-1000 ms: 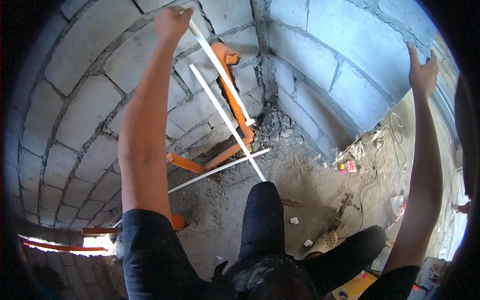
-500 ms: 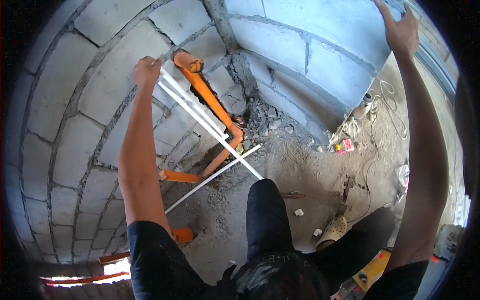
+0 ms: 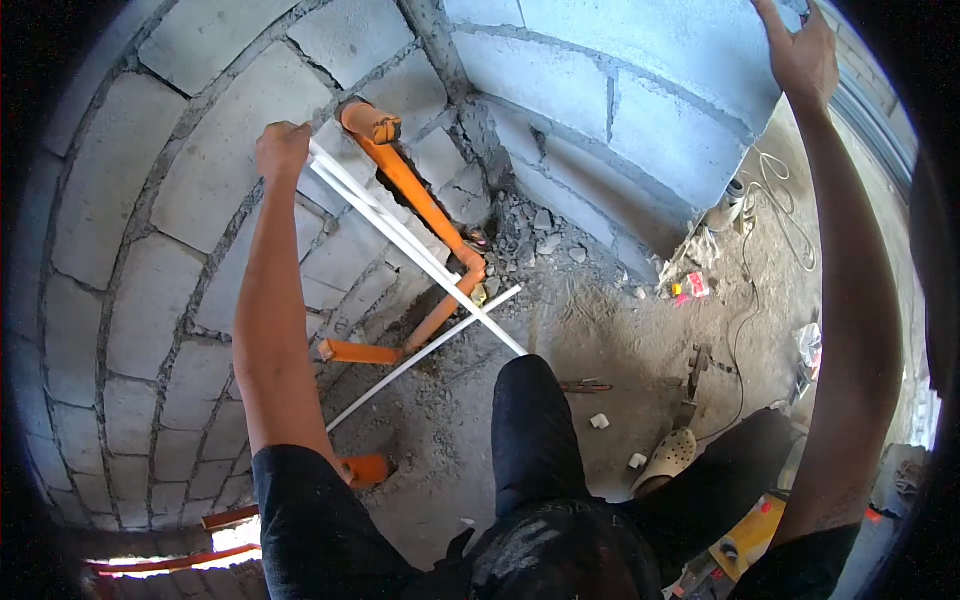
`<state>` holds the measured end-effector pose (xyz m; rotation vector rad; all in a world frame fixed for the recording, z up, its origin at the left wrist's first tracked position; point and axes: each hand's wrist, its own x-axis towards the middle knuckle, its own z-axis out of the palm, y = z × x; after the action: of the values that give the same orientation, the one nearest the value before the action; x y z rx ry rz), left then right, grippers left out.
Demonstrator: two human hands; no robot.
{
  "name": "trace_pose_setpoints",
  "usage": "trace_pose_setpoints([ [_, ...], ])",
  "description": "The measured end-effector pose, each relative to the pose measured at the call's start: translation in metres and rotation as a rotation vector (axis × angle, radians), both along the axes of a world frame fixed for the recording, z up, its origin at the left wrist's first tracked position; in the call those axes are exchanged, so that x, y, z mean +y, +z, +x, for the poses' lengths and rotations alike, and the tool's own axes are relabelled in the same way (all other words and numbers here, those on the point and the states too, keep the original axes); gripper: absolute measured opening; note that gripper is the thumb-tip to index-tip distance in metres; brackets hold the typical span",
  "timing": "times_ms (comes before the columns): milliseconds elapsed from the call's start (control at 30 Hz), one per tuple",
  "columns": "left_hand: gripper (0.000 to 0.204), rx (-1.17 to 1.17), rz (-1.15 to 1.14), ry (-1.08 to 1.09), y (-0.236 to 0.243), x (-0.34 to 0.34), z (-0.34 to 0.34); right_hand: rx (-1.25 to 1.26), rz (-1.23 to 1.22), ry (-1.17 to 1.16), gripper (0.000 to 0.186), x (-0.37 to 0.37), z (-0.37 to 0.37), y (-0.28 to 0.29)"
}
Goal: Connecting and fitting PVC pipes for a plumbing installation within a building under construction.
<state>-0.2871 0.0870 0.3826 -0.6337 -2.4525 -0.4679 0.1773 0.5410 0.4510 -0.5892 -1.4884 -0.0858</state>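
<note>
My left hand (image 3: 283,150), raised by the left block wall, is closed round the upper end of white plastic pipes (image 3: 400,237). Two seem to lie close together; the longer slants down to my knee (image 3: 527,375). Another white pipe (image 3: 430,352) crosses beneath it near the floor. Behind them an orange drain pipe (image 3: 410,187) runs down the wall to an elbow. High on the right, my right hand (image 3: 803,62) rests on the edge of the other block wall (image 3: 680,130), thumb and fingers apart; its fingertips are partly cut off by the frame.
Rubble (image 3: 548,235) lies in the wall corner. An orange pipe stub (image 3: 365,470) sticks up at lower left. On the floor are a cable (image 3: 738,340), a bottle with a red label (image 3: 692,287), a tool (image 3: 697,370) and white pieces (image 3: 599,421). A yellow object (image 3: 748,540) is at lower right.
My left hand has shifted slightly left and down with the pipes. The two held pipes have come closer together. My right hand has stayed on the wall edge.
</note>
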Motion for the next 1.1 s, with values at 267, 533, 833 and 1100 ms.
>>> trace_pose_setpoints([
  [267,0.03,-0.074,0.095,0.01,0.013,-0.005,-0.014,0.01,-0.077,-0.042,0.082,-0.005,-0.002,0.002],
  [533,0.034,-0.022,0.04,-0.003,0.007,-0.002,-0.007,0.001,-0.044,-0.076,0.083,0.0,0.001,0.001],
  [833,0.034,-0.106,0.186,0.017,-0.015,-0.003,-0.041,0.005,0.023,-0.016,0.079,0.009,0.003,-0.002],
  [1100,0.036,0.081,0.163,-0.118,-0.022,-0.01,-0.05,-0.114,0.022,-0.189,0.104,0.017,0.003,-0.001],
])
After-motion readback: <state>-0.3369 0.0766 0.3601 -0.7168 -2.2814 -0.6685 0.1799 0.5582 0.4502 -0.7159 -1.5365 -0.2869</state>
